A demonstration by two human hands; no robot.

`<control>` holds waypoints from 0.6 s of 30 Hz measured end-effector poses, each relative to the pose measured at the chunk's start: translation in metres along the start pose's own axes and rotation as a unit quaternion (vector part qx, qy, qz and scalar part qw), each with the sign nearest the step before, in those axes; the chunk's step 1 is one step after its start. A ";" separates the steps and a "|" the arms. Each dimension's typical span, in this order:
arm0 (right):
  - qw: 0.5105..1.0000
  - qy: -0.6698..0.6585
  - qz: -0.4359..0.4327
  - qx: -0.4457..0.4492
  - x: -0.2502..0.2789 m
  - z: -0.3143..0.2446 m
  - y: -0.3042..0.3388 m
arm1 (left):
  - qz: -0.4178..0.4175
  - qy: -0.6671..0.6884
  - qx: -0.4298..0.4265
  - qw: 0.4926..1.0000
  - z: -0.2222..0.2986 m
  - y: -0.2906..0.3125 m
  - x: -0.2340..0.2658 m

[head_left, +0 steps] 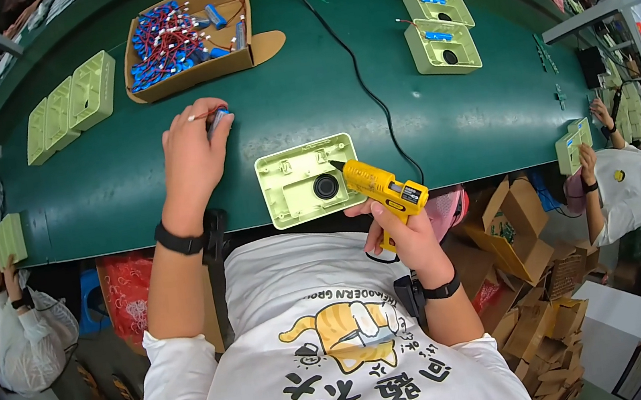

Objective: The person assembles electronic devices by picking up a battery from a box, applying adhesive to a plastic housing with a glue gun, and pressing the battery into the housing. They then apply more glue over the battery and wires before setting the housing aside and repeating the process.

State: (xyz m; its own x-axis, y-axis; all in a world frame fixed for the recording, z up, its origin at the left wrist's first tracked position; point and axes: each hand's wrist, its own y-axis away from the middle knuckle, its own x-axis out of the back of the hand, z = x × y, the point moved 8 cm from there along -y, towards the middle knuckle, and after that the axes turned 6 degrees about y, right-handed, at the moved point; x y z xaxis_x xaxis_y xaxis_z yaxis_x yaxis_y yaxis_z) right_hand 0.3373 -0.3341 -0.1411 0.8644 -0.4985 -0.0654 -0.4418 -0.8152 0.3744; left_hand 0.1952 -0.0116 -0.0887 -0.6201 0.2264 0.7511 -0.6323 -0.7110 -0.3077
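At the far left of the green tabletop (132,184), well left of the cardboard box (190,43), a row of pale green plastic shells (73,103) lies face down, with more shells stacked at the tabletop's left edge beside a seated co-worker's hands. The cardboard box, open-topped and set toward the far edge, holds a tangle of blue cylindrical battery cells with red wires (170,42). Just in front of the box, the person's left hand (193,152) rests on the tabletop with its fingers closed over a single blue cell (219,118) whose red lead sticks out to the left. To the right of the box and nearer the person, an open pale green housing (308,181) lies flat at the tabletop's near edge (a round black part sits in its lower right area). The right hand (406,237) grips the handle of a yellow glue gun (382,185), its nozzle tip touching the housing's right side; a black cord (356,74) runs from the gun across the tabletop toward the far edge. Farther right of the box, two more green housings with blue cells fitted (439,26) sit side by side. At the right rim, another person holds a green panel.
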 end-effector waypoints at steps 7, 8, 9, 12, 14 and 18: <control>0.999 -0.040 0.001 0.001 -0.002 0.006 -0.001 | -0.020 0.253 0.079 0.964 0.055 0.045 0.005; 0.999 -0.032 -0.001 0.001 -0.002 0.005 -0.001 | -0.021 0.337 0.042 0.940 0.067 0.051 -0.002; 1.000 -0.025 -0.002 0.001 -0.003 0.005 -0.002 | -0.023 0.417 0.003 0.909 0.075 0.054 -0.004; 1.000 -0.016 0.000 0.000 -0.003 0.005 -0.001 | -0.066 0.329 -0.059 0.940 0.091 0.055 -0.009; 1.000 -0.012 0.000 0.000 -0.003 0.005 0.000 | -0.086 0.282 -0.090 0.951 0.097 0.058 -0.013; 1.000 -0.023 0.001 0.004 -0.004 0.012 0.000 | -0.097 0.251 -0.135 0.953 0.091 0.070 -0.023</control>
State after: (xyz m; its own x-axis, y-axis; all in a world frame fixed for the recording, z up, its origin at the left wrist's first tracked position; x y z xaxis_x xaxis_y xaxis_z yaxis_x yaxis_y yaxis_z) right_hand 0.3312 -0.3355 -0.1523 0.8523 -0.5120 -0.1069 -0.4448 -0.8170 0.3670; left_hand 0.2075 -0.1272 -0.0749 -0.5798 0.6755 0.4556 -0.8128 -0.4403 -0.3815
